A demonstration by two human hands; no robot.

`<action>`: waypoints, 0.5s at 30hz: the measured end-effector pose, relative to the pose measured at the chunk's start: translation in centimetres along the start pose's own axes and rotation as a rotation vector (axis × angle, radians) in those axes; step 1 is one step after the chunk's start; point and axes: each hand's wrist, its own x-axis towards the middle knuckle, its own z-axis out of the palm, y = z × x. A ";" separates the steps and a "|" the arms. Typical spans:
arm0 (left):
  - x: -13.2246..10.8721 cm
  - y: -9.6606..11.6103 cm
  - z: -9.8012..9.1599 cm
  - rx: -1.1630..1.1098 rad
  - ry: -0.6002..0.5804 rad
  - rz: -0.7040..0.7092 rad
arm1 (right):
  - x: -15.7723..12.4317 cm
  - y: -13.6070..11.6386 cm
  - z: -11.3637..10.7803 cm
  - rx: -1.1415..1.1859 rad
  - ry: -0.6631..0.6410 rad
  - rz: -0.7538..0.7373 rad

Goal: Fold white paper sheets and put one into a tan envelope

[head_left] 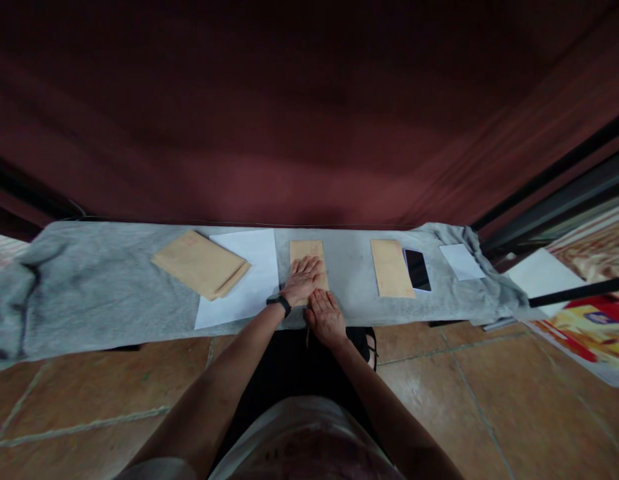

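A brown paper envelope (pixel 305 248) lies flat on the grey cloth in front of me, its long side pointing away. My left hand (pixel 304 277), with a dark band on the wrist, rests flat on its middle with the fingers stretched out. Against the envelope's near end lies my right hand (pixel 328 317), palm down, fingers extended and close to the left hand. Both hands cover much of the envelope's lower half. To the left, a small stack of brown envelopes (pixel 196 262) sits partly over white paper (pixel 262 267).
The grey cloth (pixel 114 287) covers a long narrow surface before a dark red hanging. On the right lie another brown envelope (pixel 392 270), a phone (pixel 418 269) and a small white paper (pixel 462 261). A red and yellow box (pixel 589 333) stands beyond a dark bar.
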 end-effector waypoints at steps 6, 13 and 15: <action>-2.7 1.0 0.3 0.026 0.018 0.041 | -0.4 0.0 0.6 -0.009 0.036 0.024; -6.6 1.8 1.2 0.016 0.075 0.014 | -1.2 0.0 1.4 -0.036 0.100 0.057; -7.8 1.9 1.3 0.026 0.103 0.036 | -1.4 0.0 1.4 -0.047 0.101 0.070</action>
